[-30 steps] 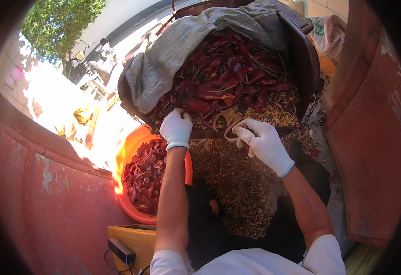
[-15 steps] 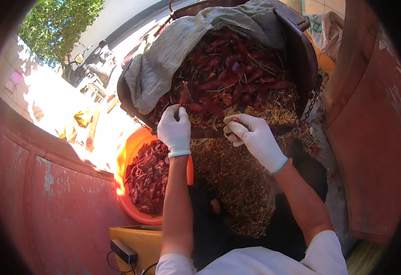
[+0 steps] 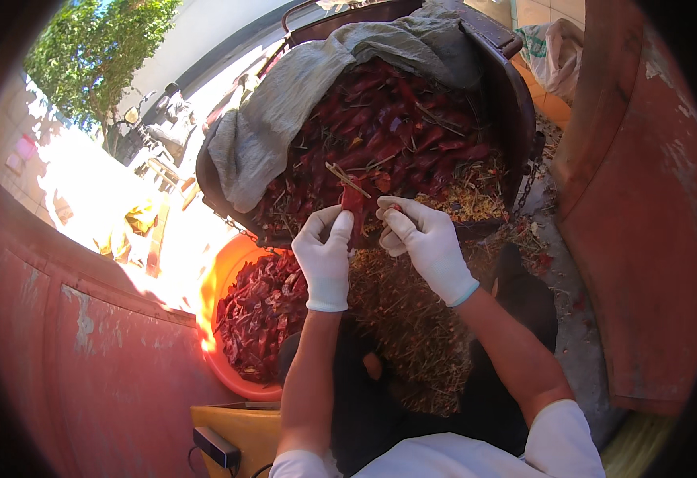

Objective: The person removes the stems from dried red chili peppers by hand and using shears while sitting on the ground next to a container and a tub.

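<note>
My left hand (image 3: pixel 324 259), in a white glove, pinches a dried red chili pepper (image 3: pixel 354 207) whose pale stems point up and away. Close to its right side, my gloved right hand (image 3: pixel 436 251) has thumb and fingers closed on something small and reddish, too little to name. Both hands are over the near edge of a dark metal cart (image 3: pixel 526 103). Inside it lies a heap of dried red chilies (image 3: pixel 396 119), with yellowish seeds and stem bits (image 3: pixel 472 203) near the front. An orange basin (image 3: pixel 213 342) below left holds red chili pieces (image 3: pixel 257 311).
A grey woven sack (image 3: pixel 265 127) drapes over the cart's far left rim. Stems and scraps (image 3: pixel 424 350) are piled between my legs. Red panels (image 3: pixel 101 334) stand on both sides. A yellow wooden box (image 3: pixel 245 434) carrying a black device (image 3: pixel 216 448) sits at lower left.
My left hand has moved right and nearer to me with the chili, coming close to my right hand. My right hand has shifted slightly left. The view has moved a little.
</note>
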A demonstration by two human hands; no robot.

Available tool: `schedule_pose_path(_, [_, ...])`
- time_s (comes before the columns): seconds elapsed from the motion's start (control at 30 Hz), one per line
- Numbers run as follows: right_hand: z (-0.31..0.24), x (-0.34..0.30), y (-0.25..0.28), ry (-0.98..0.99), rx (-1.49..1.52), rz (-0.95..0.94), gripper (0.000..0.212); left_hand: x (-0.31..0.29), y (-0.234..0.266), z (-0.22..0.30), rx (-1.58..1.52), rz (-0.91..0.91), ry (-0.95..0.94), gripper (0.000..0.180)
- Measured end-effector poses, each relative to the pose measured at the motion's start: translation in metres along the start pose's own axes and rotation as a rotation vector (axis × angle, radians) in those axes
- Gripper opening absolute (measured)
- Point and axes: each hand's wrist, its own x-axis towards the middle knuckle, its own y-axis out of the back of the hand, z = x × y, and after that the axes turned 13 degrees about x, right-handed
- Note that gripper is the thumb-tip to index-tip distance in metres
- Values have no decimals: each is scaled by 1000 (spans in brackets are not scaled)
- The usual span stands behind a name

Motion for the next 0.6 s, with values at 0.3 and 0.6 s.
schedule_pose_path(0.3, [-5,-3,-3,37,45,-9,34,-23,-23,-10,150,-69,-130,16])
schedule_pose_path(0.6, [-2,-5,4,345,-461,-60,33,-20,-7,-7,445,-273,-464,11])
